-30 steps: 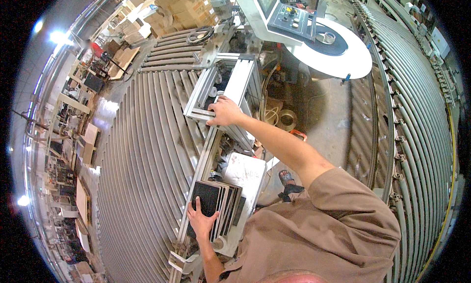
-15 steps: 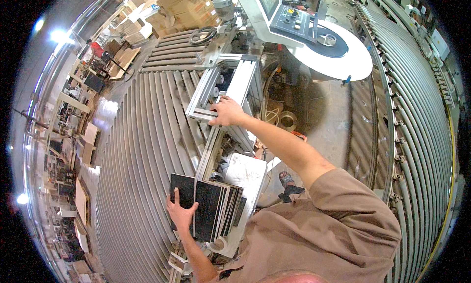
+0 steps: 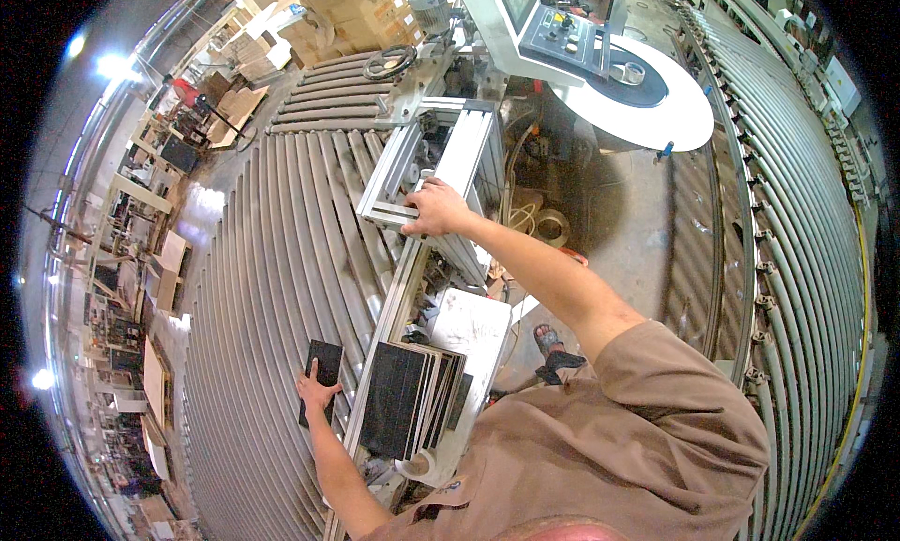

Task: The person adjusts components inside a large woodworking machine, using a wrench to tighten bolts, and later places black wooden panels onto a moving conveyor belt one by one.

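Note:
My left hand lies with spread fingers on a narrow black panel, its thumb reaching over the panel's right side. Grey conveyor rollers run beneath that panel. Just right of it, a stack of black-faced panels leans in a row, with pale edges showing. Farther ahead, my right hand is curled over the near end of an aluminium profile frame. Its fingertips are partly hidden by the frame's bar.
A white board lies beside the stack. Ahead right stands a machine control panel beside a white oval surface. Another roller conveyor runs along the right. Cardboard boxes are piled at the back. Cables lie on the floor.
My left hand has moved left with one black panel, away from the stack and onto the rollers. My right hand stays on the aluminium frame.

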{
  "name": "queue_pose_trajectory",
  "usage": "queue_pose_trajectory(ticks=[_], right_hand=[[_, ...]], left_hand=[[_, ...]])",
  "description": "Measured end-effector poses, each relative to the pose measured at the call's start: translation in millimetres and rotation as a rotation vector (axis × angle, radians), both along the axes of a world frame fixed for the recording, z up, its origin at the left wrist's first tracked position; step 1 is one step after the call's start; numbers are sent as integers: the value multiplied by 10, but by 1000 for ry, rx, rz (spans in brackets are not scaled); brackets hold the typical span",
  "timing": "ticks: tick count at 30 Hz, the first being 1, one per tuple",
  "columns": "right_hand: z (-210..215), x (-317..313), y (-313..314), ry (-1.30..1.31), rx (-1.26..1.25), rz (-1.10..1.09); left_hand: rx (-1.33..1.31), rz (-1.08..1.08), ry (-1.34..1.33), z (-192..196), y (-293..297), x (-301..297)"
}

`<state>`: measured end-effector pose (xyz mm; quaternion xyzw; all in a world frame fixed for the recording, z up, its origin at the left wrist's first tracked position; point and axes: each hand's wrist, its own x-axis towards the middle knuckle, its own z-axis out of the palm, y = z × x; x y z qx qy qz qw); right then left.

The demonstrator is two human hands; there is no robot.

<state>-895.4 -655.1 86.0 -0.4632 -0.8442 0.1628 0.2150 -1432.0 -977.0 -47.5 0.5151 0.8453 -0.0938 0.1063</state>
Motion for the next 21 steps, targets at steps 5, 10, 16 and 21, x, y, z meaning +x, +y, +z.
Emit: queue_pose_trajectory(ticks=[5,10,16,21], right_hand=[[-107,38,39,-40,-12,-4],[-82,21,33,-21,13,-13],[52,-14,-21,-77,-61,23],[39,55,0,-73,-71,12]], left_hand=[[-77,-29,-27,-150,-90,67],[-75,-11,-106,-154,-229,-55],[-80,-29,-129,-181,-440,-202],[-105,-38,-127,-131,-510,-140]])
